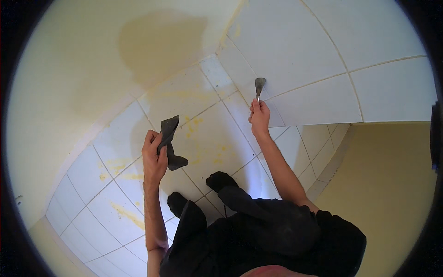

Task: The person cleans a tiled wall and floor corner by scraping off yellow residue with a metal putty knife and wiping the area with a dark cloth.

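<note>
My left hand (154, 154) is closed around a dark grey cloth (175, 159), which hangs in folds above the tiled floor (217, 122). In my right hand (260, 117) is a putty knife (260, 85), gripped by its thin handle. The blade, grey and flared, points away from me over the large white tiles (309, 51) at the upper right. It cannot be told whether the blade touches them. My fingers hide most of the handle.
Yellow smears (127, 214) mark the floor tiles. A cream wall (83, 83) rises along the left and far side, with a shadow on it. My feet in dark socks (221, 180) stand on the floor close below my hands. The white tiled surface ends in a straight edge (323, 123) at right.
</note>
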Available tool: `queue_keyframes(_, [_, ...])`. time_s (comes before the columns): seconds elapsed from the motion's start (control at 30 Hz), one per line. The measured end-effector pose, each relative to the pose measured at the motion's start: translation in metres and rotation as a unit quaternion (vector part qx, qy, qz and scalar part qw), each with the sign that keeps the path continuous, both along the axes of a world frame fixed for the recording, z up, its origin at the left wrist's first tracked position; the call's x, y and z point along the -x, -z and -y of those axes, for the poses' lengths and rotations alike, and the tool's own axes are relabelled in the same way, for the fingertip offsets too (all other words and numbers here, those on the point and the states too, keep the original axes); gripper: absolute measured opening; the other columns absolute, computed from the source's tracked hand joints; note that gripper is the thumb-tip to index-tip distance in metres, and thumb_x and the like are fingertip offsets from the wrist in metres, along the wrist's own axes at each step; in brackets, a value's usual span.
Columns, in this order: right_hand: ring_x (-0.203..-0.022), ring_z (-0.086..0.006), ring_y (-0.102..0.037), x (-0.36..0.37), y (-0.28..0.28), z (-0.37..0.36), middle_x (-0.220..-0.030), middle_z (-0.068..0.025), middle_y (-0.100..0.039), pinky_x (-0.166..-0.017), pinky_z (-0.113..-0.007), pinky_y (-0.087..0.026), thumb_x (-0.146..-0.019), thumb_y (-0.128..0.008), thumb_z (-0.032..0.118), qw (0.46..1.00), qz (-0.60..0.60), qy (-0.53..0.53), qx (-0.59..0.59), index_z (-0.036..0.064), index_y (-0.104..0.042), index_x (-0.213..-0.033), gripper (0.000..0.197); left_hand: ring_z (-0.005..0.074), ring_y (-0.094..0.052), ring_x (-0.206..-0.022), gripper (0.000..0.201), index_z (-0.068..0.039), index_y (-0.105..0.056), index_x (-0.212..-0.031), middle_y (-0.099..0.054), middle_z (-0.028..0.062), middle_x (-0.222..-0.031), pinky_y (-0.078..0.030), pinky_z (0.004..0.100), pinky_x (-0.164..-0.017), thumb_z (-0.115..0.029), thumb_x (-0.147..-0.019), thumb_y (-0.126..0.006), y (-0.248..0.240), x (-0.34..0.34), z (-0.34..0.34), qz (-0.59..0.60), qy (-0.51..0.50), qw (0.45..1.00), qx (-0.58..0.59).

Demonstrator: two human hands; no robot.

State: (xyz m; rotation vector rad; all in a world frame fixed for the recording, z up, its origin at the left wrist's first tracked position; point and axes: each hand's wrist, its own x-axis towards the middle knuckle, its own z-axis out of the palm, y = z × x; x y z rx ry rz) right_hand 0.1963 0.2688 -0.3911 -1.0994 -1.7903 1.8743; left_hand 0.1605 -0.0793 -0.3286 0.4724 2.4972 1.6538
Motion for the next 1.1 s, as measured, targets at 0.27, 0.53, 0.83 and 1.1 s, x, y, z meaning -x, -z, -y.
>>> queue_keyframes(0.27, [-0.049,-0.0048,-0.027,0.005,0.019,0.011,-0.062,0.0067,-0.033,-0.043,-0.023,-0.028,-0.1,-0.052,0.033,0.985,-0.057,-0.007,0.164,0.0141,-0.043,-0.077,0.031,0.0223,-0.05,-0.075,0.024,0.006,-0.057,-0.1,-0.046,0.0107,-0.087,-0.042,0.0278,-0.066,0.01,-0.078,-0.047,0.0,-0.001,-0.002,-0.015,-0.004,1.0,-0.014])
queue_keyframes(0.53, [-0.054,-0.0123,-0.027,0.041,0.03,-0.001,-0.057,0.0036,-0.025,-0.058,-0.03,-0.031,-0.092,-0.064,0.037,0.942,-0.025,0.005,0.335,0.0187,-0.029,-0.061,0.05,0.0224,-0.049,-0.076,0.022,0.008,-0.057,-0.096,-0.045,0.0111,-0.087,-0.042,0.0278,-0.067,0.01,-0.077,-0.046,0.004,-0.001,-0.006,0.012,0.008,1.0,-0.019])
queue_keyframes(0.83, [-0.047,-0.0137,-0.025,0.071,0.039,-0.014,-0.051,0.0026,-0.024,-0.055,-0.034,-0.031,-0.078,-0.064,0.013,0.941,0.043,-0.01,0.335,0.018,-0.029,-0.059,0.041,0.0223,-0.049,-0.075,0.021,0.007,-0.057,-0.095,-0.044,0.0112,-0.087,-0.042,0.0267,-0.068,0.01,-0.077,-0.045,0.002,-0.005,-0.01,0.009,0.009,1.0,-0.008])
queue_keyframes(1.1, [-0.045,-0.0142,-0.024,0.074,0.054,-0.008,-0.048,0.0008,-0.024,-0.05,-0.034,-0.028,-0.077,-0.059,0.01,0.921,0.013,0.004,0.389,0.0159,-0.033,-0.058,0.033,0.0221,-0.049,-0.076,0.022,0.007,-0.057,-0.095,-0.044,0.0108,-0.087,-0.041,0.0266,-0.068,0.01,-0.077,-0.045,0.006,-0.004,-0.009,0.004,0.011,1.0,-0.016])
